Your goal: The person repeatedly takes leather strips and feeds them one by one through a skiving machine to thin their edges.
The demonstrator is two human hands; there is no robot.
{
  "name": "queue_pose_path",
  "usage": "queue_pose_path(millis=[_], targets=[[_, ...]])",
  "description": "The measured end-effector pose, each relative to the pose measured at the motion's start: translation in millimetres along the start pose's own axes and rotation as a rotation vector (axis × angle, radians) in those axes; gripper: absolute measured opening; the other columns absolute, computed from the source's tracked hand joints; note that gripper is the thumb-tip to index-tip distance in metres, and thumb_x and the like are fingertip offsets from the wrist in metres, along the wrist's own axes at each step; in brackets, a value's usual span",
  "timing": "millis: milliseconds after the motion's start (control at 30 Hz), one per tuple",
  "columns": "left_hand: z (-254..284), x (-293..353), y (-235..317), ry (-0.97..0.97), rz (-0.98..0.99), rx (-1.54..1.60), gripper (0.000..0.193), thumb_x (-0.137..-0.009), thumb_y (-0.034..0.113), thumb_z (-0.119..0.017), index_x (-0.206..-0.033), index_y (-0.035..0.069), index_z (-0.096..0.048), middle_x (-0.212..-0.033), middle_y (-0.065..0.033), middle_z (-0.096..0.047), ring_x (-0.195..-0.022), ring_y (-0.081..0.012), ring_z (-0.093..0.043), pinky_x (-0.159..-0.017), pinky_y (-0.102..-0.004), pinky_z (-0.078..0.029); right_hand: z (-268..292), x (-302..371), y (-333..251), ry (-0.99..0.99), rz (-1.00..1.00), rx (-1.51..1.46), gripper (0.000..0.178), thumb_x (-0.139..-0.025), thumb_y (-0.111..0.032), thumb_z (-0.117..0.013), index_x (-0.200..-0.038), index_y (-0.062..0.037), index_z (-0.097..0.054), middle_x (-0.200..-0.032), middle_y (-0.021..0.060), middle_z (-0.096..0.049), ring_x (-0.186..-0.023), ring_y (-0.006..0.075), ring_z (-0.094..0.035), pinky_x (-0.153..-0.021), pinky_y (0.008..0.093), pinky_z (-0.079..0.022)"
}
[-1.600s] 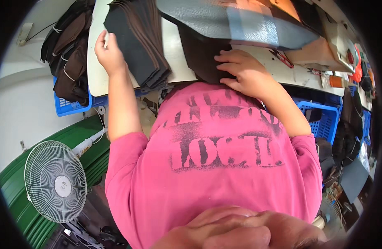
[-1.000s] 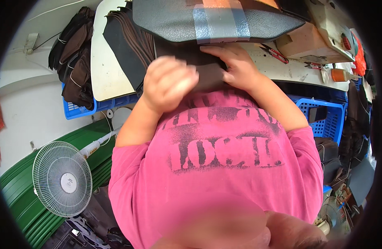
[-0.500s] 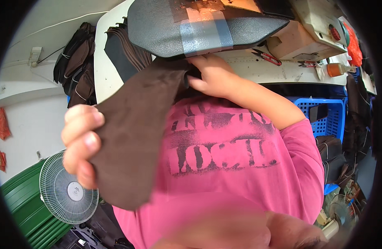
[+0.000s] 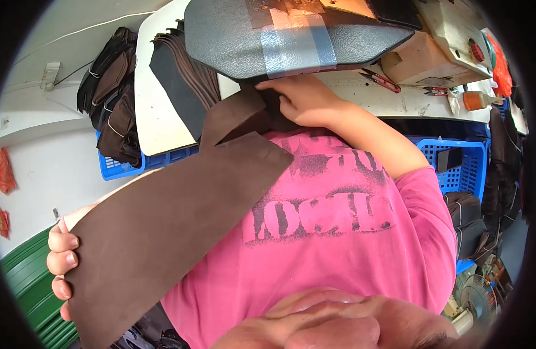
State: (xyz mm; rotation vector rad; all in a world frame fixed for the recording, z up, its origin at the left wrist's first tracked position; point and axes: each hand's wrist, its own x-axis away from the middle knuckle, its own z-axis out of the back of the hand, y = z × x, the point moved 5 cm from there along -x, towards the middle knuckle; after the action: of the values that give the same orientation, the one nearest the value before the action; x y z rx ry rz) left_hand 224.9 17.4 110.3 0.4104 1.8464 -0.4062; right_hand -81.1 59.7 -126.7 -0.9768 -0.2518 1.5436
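My left hand (image 4: 61,260) is wrapped round the outer edge of a large dark-brown leather-like panel (image 4: 175,227), its fingertips showing on the near face. The panel slants in front of my pink shirt. Up by the dark machine head (image 4: 221,43), my right hand (image 4: 306,99) has its fingers curled on a narrower folded brown piece (image 4: 236,115), index finger along its edge. That piece passes under the machine head; whether it joins the large panel I cannot tell. The machine head has a grainy surface with clear tape across it.
A fanned stack of black-and-brown panels (image 4: 183,78) lies on the white table (image 4: 163,125) at left. Tied bundles (image 4: 114,110) sit in a blue crate (image 4: 114,168). Red-handled snips (image 4: 381,81) and an orange thread spool (image 4: 474,100) lie at right, above another blue crate (image 4: 469,174).
My left hand has moved left and down, spreading the brown panel out wide. The panel now covers the fan seen before. My right hand stays by the machine head, its index finger more extended.
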Motion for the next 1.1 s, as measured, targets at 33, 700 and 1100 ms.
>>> queue_pose_path(millis=[33,700,1100], targets=[[-3,0,0,-0.002,-0.008,0.002,0.04,-0.099,0.047,-0.035,-0.121,0.024,-0.058,-0.105,-0.0005,-0.065,-0.069,-0.0181,-0.049,-0.057,-0.0313,-0.036,-5,-3,-6,-0.061,0.09,0.017,0.033,-0.08,-0.014,-0.058,-0.112,-0.0092,-0.065,-0.096,0.0139,-0.066,-0.087,0.0332,-0.063,-0.075,0.0445,-0.051],[-12,-7,3,0.078,-0.148,0.099,0.041,-0.094,0.049,-0.045,-0.121,0.021,-0.06,-0.1,-0.0022,-0.064,-0.073,-0.016,-0.053,-0.05,-0.0255,-0.036,22,-58,74,0.139,-0.281,0.013,0.037,-0.089,-0.021,-0.054,-0.124,-0.0104,-0.06,-0.119,0.0144,-0.062,-0.111,0.0316,-0.058,-0.094,0.04,-0.046],[-139,130,-139,-1.062,0.619,-0.651,0.025,-0.089,0.005,-0.053,-0.104,0.011,-0.072,-0.09,-0.0098,-0.067,-0.082,-0.0249,-0.065,-0.078,-0.0325,-0.051,8,-5,43,-0.245,-0.34,0.102,0.05,-0.083,-0.012,-0.052,-0.132,-0.004,-0.052,-0.132,0.0152,-0.057,-0.119,0.0265,-0.054,-0.103,0.0393,-0.04]])
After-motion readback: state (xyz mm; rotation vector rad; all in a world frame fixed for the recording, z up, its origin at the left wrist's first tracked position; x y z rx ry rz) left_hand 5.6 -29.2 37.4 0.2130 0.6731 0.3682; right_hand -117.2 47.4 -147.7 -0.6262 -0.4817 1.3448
